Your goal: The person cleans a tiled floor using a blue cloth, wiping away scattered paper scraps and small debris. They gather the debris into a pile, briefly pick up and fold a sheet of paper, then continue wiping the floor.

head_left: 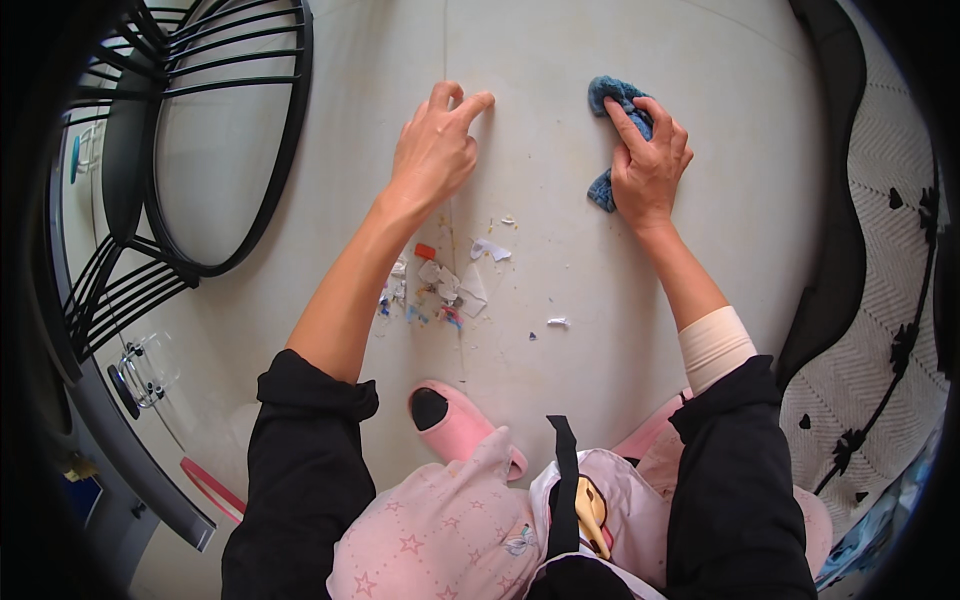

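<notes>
My right hand (651,169) presses a crumpled blue cloth (602,191) against the pale floor (540,45), its fingers bent over the fabric. Part of the cloth is hidden under the palm. To the left, my left hand (437,146) hovers over or rests lightly on the floor, fingers apart, with nothing in it. A loose heap of paper scraps (450,281) and crumbs lies below that hand, partly behind my left forearm. Among it is a small orange piece (425,251). A white scrap (558,322) lies by itself to the right of the heap.
A black metal-barred chair or rack (289,150) stands at the left. Along the right runs a white fabric cover (885,247) with a wavy black border. Pink slippers (465,424) are on my feet. A clear object with a caster-like wheel (146,375) sits at lower left.
</notes>
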`<control>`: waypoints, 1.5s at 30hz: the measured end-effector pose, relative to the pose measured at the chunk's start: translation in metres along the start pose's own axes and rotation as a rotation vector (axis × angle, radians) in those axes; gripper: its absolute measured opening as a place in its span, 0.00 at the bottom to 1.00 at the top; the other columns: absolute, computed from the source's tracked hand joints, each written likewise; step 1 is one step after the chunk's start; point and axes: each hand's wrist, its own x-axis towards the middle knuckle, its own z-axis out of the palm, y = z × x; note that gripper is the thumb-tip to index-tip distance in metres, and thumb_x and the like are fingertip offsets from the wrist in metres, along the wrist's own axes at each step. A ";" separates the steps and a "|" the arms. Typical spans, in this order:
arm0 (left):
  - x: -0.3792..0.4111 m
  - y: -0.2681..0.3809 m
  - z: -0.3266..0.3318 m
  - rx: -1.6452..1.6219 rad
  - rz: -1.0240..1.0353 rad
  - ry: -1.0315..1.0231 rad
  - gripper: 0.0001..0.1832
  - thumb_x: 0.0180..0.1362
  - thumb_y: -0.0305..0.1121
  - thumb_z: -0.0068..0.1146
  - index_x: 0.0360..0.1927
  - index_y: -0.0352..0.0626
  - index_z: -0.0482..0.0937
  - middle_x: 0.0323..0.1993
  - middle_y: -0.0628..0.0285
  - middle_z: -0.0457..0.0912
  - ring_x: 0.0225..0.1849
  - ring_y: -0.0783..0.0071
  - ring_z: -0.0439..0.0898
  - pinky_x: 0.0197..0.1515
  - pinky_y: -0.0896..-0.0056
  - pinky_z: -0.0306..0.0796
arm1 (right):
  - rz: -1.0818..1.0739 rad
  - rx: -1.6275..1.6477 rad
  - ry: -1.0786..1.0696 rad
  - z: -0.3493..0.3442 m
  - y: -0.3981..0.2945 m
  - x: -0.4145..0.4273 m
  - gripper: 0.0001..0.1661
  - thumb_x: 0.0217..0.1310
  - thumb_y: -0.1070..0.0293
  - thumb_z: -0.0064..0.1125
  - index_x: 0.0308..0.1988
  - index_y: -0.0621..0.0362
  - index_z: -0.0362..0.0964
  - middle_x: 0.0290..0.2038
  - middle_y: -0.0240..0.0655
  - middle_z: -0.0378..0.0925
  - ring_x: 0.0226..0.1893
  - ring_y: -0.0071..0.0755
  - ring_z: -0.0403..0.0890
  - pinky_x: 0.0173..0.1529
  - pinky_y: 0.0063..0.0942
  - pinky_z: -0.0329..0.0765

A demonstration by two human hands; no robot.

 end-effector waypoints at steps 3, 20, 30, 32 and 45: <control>0.002 0.001 0.000 -0.028 -0.017 -0.013 0.28 0.52 0.20 0.46 0.57 0.56 0.74 0.57 0.55 0.67 0.50 0.55 0.73 0.50 0.54 0.68 | -0.002 0.001 -0.001 -0.001 0.000 0.000 0.30 0.50 0.78 0.55 0.51 0.34 0.78 0.56 0.21 0.66 0.57 0.34 0.63 0.57 0.36 0.58; -0.076 -0.017 -0.036 -0.991 -0.413 0.189 0.06 0.63 0.31 0.54 0.36 0.40 0.78 0.34 0.66 0.80 0.37 0.81 0.77 0.48 0.76 0.73 | 0.170 -0.029 0.119 0.040 -0.006 0.060 0.32 0.50 0.81 0.46 0.52 0.39 0.77 0.57 0.25 0.68 0.54 0.41 0.64 0.55 0.44 0.60; -0.116 -0.050 -0.032 -1.107 -0.538 0.328 0.06 0.65 0.32 0.53 0.38 0.40 0.79 0.36 0.67 0.80 0.38 0.82 0.77 0.49 0.78 0.73 | -0.023 0.950 -0.539 -0.012 -0.075 -0.024 0.26 0.55 0.88 0.45 0.50 0.57 0.79 0.50 0.34 0.76 0.53 0.35 0.72 0.60 0.24 0.66; -0.122 -0.055 -0.033 -1.080 -0.541 0.332 0.06 0.65 0.32 0.53 0.38 0.40 0.79 0.37 0.67 0.80 0.38 0.82 0.77 0.49 0.78 0.73 | 0.160 1.035 -0.370 -0.038 -0.050 -0.003 0.26 0.56 0.88 0.41 0.50 0.60 0.78 0.51 0.35 0.76 0.52 0.28 0.74 0.57 0.20 0.67; -0.117 -0.074 -0.022 -1.141 -0.600 0.428 0.06 0.65 0.31 0.54 0.40 0.41 0.79 0.38 0.66 0.80 0.39 0.82 0.77 0.49 0.77 0.73 | 0.116 0.143 -0.021 -0.023 -0.002 -0.094 0.31 0.55 0.77 0.49 0.60 0.49 0.71 0.63 0.34 0.69 0.63 0.42 0.61 0.67 0.39 0.54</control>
